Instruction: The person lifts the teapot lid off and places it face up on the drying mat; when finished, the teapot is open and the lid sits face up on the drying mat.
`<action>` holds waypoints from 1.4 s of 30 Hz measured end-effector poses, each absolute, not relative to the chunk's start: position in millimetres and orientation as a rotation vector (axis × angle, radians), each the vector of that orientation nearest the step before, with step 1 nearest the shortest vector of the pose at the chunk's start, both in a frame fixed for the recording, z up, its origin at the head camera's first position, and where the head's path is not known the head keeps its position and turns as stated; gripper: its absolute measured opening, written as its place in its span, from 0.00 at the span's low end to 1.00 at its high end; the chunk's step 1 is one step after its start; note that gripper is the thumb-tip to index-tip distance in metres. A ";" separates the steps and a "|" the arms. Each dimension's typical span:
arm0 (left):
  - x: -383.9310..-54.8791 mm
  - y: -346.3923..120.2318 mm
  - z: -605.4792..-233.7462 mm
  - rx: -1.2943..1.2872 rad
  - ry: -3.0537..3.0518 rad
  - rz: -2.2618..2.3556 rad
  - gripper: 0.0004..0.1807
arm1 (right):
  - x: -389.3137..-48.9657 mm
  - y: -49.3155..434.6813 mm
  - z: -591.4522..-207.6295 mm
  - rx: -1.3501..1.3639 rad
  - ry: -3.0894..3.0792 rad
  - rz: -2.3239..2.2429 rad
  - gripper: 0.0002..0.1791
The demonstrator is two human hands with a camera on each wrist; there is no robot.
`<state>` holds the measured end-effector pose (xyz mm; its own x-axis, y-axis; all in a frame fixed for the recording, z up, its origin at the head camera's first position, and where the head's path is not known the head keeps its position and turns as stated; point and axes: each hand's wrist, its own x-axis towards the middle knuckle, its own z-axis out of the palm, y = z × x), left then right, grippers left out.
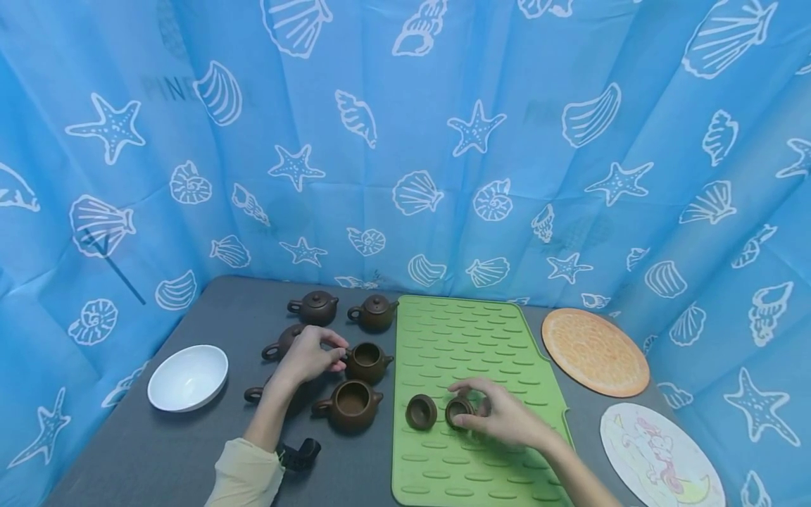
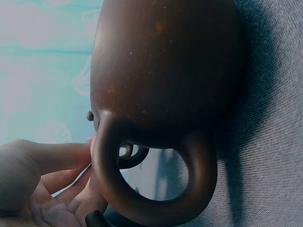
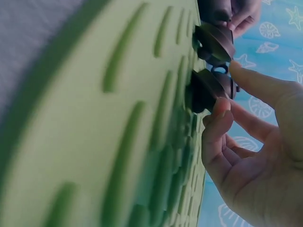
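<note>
A brown lidless teapot (image 1: 367,364) stands on the grey table. My left hand (image 1: 313,357) pinches it at its left, handle side; the fingertips cover the handle. Just in front is another lidless teapot (image 1: 353,406), its mouth facing up. On the green mat (image 1: 437,486), two small brown teapot lids lie side by side with their hollow undersides showing. My right hand (image 1: 497,414) holds the right-hand lid (image 1: 457,410) between thumb and fingers, while the left-hand lid (image 1: 421,412) lies free. A teapot's large handle (image 2: 156,210) partly hides my left fingers in the left wrist view.
Lidded teapots stand at the back, one at left (image 1: 319,308) and one at right (image 1: 375,313). More teapots lie under my left forearm, partly hidden. A white bowl (image 1: 188,378) is at far left. An orange round mat (image 1: 595,351) and a cartoon-printed round mat (image 1: 662,454) lie at right.
</note>
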<state>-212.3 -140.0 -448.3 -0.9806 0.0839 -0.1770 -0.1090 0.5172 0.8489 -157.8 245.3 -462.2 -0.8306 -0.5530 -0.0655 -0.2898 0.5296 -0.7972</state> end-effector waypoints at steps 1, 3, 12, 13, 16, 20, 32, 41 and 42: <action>-212.8 -139.8 -448.0 -0.020 2.563 1.448 0.09 | -159.4 245.5 -460.8 -0.700 2.463 -1.205 0.30; -213.4 -139.4 -447.2 -0.009 2.561 1.438 0.08 | -163.3 245.6 -457.8 -0.709 2.466 -1.217 0.29; -221.4 -139.7 -438.4 0.092 2.581 1.391 0.09 | -186.7 229.8 -440.3 -0.797 2.509 -1.187 0.24; -222.9 -139.6 -436.5 0.116 2.595 1.389 0.09 | -189.9 226.4 -438.0 -0.810 2.513 -1.184 0.23; -228.4 -138.3 -430.5 0.176 2.623 1.396 0.08 | -201.1 214.7 -431.3 -0.850 2.525 -1.185 0.20; -238.6 -135.5 -423.9 0.241 2.658 1.414 0.08 | -217.8 197.7 -423.4 -0.857 2.499 -1.221 0.17; -269.7 -133.9 -428.7 0.212 2.688 1.407 0.10 | -269.4 148.1 -419.9 -0.756 2.462 -1.308 0.16; -285.1 -125.8 -436.2 0.052 2.684 1.434 0.11 | -301.1 111.9 -432.2 -0.613 2.451 -1.482 0.16; -286.5 -124.9 -436.7 0.032 2.672 1.449 0.11 | -304.4 108.6 -433.5 -0.591 2.460 -1.499 0.16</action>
